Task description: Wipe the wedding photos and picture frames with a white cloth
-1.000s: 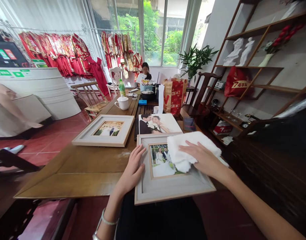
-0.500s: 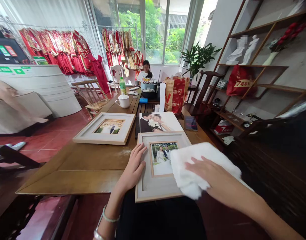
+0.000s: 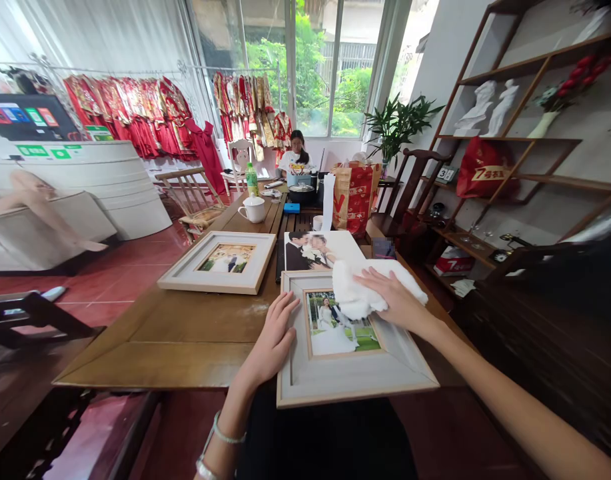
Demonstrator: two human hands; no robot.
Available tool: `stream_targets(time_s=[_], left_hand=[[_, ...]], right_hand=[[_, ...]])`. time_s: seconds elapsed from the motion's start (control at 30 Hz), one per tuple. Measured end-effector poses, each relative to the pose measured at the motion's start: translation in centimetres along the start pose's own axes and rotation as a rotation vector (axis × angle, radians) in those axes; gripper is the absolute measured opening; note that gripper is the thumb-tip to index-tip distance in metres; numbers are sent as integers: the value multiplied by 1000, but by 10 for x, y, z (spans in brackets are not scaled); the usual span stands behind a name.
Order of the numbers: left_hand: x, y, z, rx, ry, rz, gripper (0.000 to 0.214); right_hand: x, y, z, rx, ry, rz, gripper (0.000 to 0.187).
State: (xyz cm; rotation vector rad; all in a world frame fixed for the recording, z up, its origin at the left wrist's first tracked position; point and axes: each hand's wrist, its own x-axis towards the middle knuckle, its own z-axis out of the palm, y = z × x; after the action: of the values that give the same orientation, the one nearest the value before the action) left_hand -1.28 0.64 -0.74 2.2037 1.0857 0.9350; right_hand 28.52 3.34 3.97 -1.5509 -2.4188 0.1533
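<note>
A pale wooden picture frame (image 3: 405, 383) with a wedding photo (image 3: 330, 330) lies at the near table edge, its front side jutting out over my lap. My left hand (image 3: 272, 333) holds this frame by its left border, fingers laid over the edge. In my right hand (image 3: 392, 297) is a fluffy white cloth (image 3: 352, 290), pressed against the upper right of the frame. The cloth hides part of the photo. A second framed photo (image 3: 170, 277) lies flat to the left. Behind the near frame, a larger wedding print (image 3: 298, 257) is partly covered.
The wooden table (image 3: 185, 360) carries a white lidded mug (image 3: 254, 209), a green bottle (image 3: 252, 180), a blue box (image 3: 291, 208) and a red paper bag (image 3: 355, 200). A person (image 3: 296, 157) sits at the far end. Shelves (image 3: 525, 140) stand on the right.
My right hand and the cloth have moved up and away from me over the frame, uncovering its lower right corner. My left hand keeps its place on the left border.
</note>
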Motion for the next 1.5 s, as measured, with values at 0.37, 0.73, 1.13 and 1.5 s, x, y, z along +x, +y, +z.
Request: stream_targets(time_s=[0.37, 0.73, 1.13, 1.5], left_hand=[[-1, -1, 2, -27, 24, -8, 47], [0, 3, 0, -18, -2, -23, 48], [0, 1, 1, -30, 5, -4, 48], [-1, 3, 2, -61, 15, -46, 48]], right_hand=[[-69, -58, -20, 260, -272, -274, 73], [-50, -33, -10, 156, -190, -275, 75], [25, -31, 17, 178, -44, -117, 77], [-102, -55, -52, 383, -399, -158, 67]])
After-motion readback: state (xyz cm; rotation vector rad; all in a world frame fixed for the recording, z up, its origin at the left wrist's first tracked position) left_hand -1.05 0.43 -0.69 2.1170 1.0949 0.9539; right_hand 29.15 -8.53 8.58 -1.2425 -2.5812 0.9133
